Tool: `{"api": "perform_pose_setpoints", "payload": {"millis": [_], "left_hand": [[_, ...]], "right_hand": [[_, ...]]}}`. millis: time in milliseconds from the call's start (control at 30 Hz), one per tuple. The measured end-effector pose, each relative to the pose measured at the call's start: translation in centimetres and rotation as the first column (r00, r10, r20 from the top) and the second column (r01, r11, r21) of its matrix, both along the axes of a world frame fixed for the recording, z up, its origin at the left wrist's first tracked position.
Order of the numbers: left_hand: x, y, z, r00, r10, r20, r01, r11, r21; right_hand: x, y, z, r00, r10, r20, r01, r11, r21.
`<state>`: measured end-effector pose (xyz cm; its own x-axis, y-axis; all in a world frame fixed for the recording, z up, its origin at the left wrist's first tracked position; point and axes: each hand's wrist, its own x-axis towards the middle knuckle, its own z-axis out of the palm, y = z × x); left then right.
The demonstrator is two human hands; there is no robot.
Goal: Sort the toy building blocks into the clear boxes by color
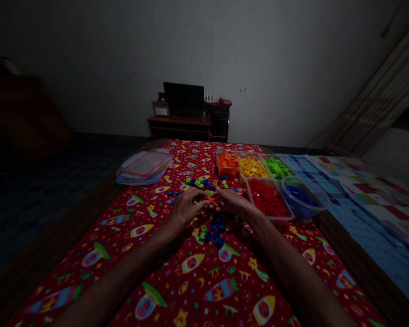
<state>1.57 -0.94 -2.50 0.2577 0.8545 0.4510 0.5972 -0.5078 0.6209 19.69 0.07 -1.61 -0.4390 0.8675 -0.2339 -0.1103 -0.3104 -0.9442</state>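
Note:
Over a loose pile of small plastic toy pieces, my two hands almost meet. My left hand [187,208] is closed, its thumb and forefinger pinching at a small orange toy piece [210,199]. From the other side my right hand [232,202] curls its fingers round the same orange piece; its exact shape is too small and dark to tell. Green and blue pieces [200,182] lie just beyond the hands. Closer to me are more blue pieces [218,240] and a green piece [203,228]. My hands hide part of the pile.
Clear containers hold sorted pieces: orange [227,162], yellow [252,167], green [277,168], red [268,198] and, in a round tub, blue [300,198]. Stacked plastic lids [143,167] lie at the left edge of the red patterned cloth [187,290]. A monitor [184,98] stands on a desk beyond.

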Motion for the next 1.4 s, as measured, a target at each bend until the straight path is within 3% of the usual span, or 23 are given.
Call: {"api": "perform_pose_setpoints", "payload": {"millis": [200, 333, 467, 600, 767, 900, 1000, 1100, 1233, 1300, 1400], "left_hand": [[-0.1, 0.0, -1.4, 0.992, -0.112, -0.06, 0.115, 0.992, 0.054], [0.0, 0.1, -1.3, 0.996, -0.07, -0.048, 0.072, 0.997, 0.036], [-0.1, 0.4, -1.0, 0.999, 0.031, -0.014, -0.031, 0.999, 0.032], [-0.2, 0.4, -1.7, 0.999, -0.014, -0.043, 0.016, 0.999, 0.047], [-0.3, 0.1, -3.0, 0.991, -0.114, -0.074, 0.118, 0.991, 0.056], [-0.5, 0.2, -3.0, 0.988, -0.138, -0.074, 0.142, 0.988, 0.058], [-1.0, 0.5, -2.2, 0.989, -0.125, -0.077, 0.13, 0.989, 0.068], [-2.1, 1.3, -1.4, 0.995, -0.074, -0.071, 0.08, 0.993, 0.089], [-4.1, 2.8, -0.9, 0.998, 0.043, -0.048, -0.038, 0.993, 0.109], [-5.0, 3.5, -1.2, 0.994, 0.103, -0.036, -0.099, 0.989, 0.11], [-6.0, 4.2, -2.3, 0.984, 0.169, -0.052, -0.162, 0.981, 0.109]], "right_hand": [[-0.7, -0.4, -0.7, 0.993, 0.108, 0.037, -0.111, 0.989, 0.1], [0.0, 0.2, -0.7, 0.99, 0.072, 0.122, -0.091, 0.983, 0.159], [2.0, 3.1, 2.0, 0.969, -0.142, 0.201, 0.085, 0.959, 0.271], [4.3, 8.2, 5.9, 0.882, -0.353, 0.314, 0.212, 0.89, 0.404], [5.4, 13.2, 8.8, 0.834, -0.394, 0.386, 0.233, 0.885, 0.403], [5.5, 13.8, 9.6, 0.781, -0.455, 0.427, 0.232, 0.847, 0.478], [5.8, 12.5, 9.2, 0.778, -0.462, 0.426, 0.172, 0.809, 0.562], [6.0, 9.4, 8.1, 0.749, -0.336, 0.571, -0.089, 0.803, 0.589], [5.4, 2.9, 5.6, 0.53, -0.186, 0.828, -0.525, 0.695, 0.492], [5.1, -0.6, 3.9, 0.438, -0.174, 0.882, -0.636, 0.634, 0.441], [5.5, -4.8, 0.7, 0.315, -0.273, 0.909, -0.68, 0.603, 0.417]]}}
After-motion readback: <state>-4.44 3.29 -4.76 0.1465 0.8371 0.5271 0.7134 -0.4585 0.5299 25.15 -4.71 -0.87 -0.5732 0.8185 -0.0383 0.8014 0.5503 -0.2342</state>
